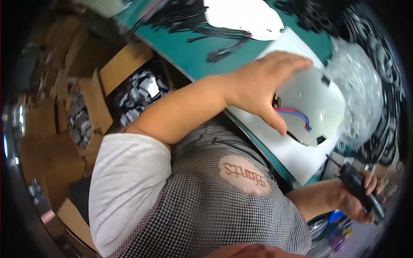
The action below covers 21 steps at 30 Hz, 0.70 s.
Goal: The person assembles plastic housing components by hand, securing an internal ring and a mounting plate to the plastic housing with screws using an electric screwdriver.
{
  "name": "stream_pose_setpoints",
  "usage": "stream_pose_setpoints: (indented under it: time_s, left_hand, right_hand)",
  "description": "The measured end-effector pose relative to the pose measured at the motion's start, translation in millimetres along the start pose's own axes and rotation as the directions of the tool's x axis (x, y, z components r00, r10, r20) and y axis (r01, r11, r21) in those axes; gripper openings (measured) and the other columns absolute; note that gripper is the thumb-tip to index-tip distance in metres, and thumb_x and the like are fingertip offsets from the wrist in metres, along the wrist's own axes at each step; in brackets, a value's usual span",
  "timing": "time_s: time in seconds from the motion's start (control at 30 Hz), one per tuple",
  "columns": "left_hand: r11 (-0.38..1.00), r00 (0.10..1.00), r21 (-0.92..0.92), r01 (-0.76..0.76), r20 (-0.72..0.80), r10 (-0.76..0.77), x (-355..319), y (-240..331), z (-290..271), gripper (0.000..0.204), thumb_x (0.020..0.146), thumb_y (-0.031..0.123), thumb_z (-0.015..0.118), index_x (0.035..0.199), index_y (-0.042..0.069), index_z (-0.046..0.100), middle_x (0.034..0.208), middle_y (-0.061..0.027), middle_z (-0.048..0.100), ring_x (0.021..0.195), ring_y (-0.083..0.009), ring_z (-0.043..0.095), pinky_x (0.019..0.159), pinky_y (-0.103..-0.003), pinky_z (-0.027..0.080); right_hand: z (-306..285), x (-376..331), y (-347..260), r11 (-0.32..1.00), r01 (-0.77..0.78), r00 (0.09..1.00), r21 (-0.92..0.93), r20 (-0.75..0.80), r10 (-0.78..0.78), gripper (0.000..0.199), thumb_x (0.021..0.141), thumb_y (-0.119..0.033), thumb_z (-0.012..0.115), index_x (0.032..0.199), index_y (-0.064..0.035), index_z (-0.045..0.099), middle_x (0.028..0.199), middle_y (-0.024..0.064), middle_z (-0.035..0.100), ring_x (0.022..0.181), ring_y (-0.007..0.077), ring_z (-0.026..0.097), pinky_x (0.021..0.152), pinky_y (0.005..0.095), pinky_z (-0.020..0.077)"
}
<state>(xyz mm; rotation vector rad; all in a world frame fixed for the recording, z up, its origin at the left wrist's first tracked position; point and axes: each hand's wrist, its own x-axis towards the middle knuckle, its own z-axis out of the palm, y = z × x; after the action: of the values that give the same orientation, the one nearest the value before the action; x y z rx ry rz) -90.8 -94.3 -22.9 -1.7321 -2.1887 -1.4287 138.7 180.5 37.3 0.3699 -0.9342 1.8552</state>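
Observation:
A round pale white shell (320, 101) lies on a white sheet (297, 159) on the green table. Red and blue wires (297, 112) run across the shell's inner face, and dark notches sit along its rim. My left hand (262, 81) is at the shell's left side, thumb and fingers spread wide. Whether it touches the rim I cannot tell. My right hand (359, 200), lower right, is wrapped round a black electric screwdriver (357, 182), whose thin bit points up and left toward the shell.
Bundles of black cables (180, 15) and a bright white piece (243, 17) lie on the green table (172, 47). Clear plastic bags (357, 92) and grey cables (389, 69) crowd the right. Cardboard boxes (101, 103) of small parts stand at left.

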Motion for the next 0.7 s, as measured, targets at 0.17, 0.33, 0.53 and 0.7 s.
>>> stream_pose_setpoints:
  time_s: [0.17, 0.33, 0.53, 0.7]
  left_hand:
    - [0.913, 0.767, -0.372, 0.168, -0.532, -0.358, -113, -19, -81, 0.124, 0.049, 0.043, 0.095, 0.146, 0.003, 0.028, 0.141, -0.0129, 0.042, 0.133, -0.0263, 0.04, 0.112, -0.039, 0.031]
    - [0.773, 0.128, -0.501, 0.39, -0.802, -0.584, -289, -62, -107, 0.075, 0.089, 0.045, 0.065, 0.141, -0.003, 0.039, 0.132, -0.0117, 0.053, 0.121, -0.0208, 0.05, 0.105, -0.036, 0.036]
    - [0.305, -0.67, -0.946, 0.109, -0.297, -0.68, -467, -76, -116, 0.077, 0.076, 0.069, 0.068, 0.123, 0.008, 0.056, 0.103, -0.0106, 0.06, 0.084, -0.0217, 0.058, 0.072, -0.031, 0.05]
    - [0.384, -0.594, -0.906, 0.181, -0.412, -0.691, -478, -92, -123, 0.086, 0.076, 0.059, 0.075, 0.128, -0.004, 0.047, 0.116, -0.0173, 0.058, 0.101, -0.0285, 0.062, 0.087, -0.035, 0.052]
  right_hand:
    - [-11, 7, 10, 1.0, -0.015, 0.988, -0.025, -0.155, 0.011, 0.036, 0.066, -0.031, 0.069, 0.091, -0.0065, 0.06, 0.08, 0.0063, 0.052, 0.064, 0.019, 0.054, 0.061, 0.0308, 0.0434]
    - [-24, 17, 24, 0.996, -0.067, 0.977, -0.056, -0.207, 0.054, 0.031, 0.066, -0.03, 0.068, 0.085, -0.0085, 0.057, 0.077, 0.0068, 0.052, 0.063, 0.0193, 0.053, 0.06, 0.0316, 0.0431]
    - [-32, 14, 40, 0.991, -0.018, 0.933, -0.129, -0.359, -0.03, 0.029, 0.069, -0.034, 0.065, 0.082, -0.0079, 0.06, 0.08, 0.0077, 0.054, 0.06, 0.0199, 0.052, 0.059, 0.0311, 0.0428]
    - [-53, 15, 39, 0.99, -0.05, 0.964, -0.129, -0.266, 0.014, 0.035, 0.07, -0.036, 0.068, 0.09, -0.0078, 0.065, 0.085, 0.0085, 0.057, 0.068, 0.0207, 0.055, 0.064, 0.0327, 0.0448]
